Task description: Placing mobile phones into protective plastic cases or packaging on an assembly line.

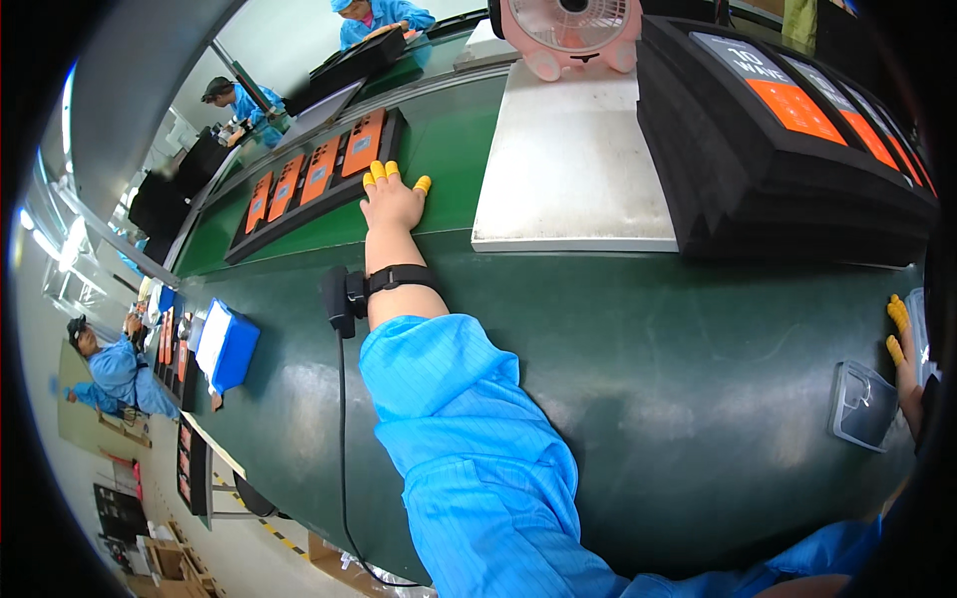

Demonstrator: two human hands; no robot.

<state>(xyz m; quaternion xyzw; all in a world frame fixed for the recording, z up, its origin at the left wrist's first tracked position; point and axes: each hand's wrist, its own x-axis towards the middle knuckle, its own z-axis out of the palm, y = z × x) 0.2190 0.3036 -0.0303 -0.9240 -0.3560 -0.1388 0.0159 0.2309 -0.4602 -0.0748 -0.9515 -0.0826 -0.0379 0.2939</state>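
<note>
My left hand (393,206), in yellow finger cots, reaches far forward. Its fingers are stretched and spread at the near right end of a black foam tray (309,211), seeming to touch its edge. Several orange packs (319,167) lie in a row in that tray, on a green belt (449,130). At the far right edge of the picture is my right hand (905,364), partly cut off, its visible yellow-tipped fingers apart. Next to it are a clear plastic case (865,407) on the table and another clear plastic piece (919,324).
A stack of black foam trays (718,179) with orange and grey packs stands at the right. Beside it are a pale board (573,169) and a pink fan (573,30). A blue bin (231,349) sits on the green table (638,399) at left. Co-workers sit farther off.
</note>
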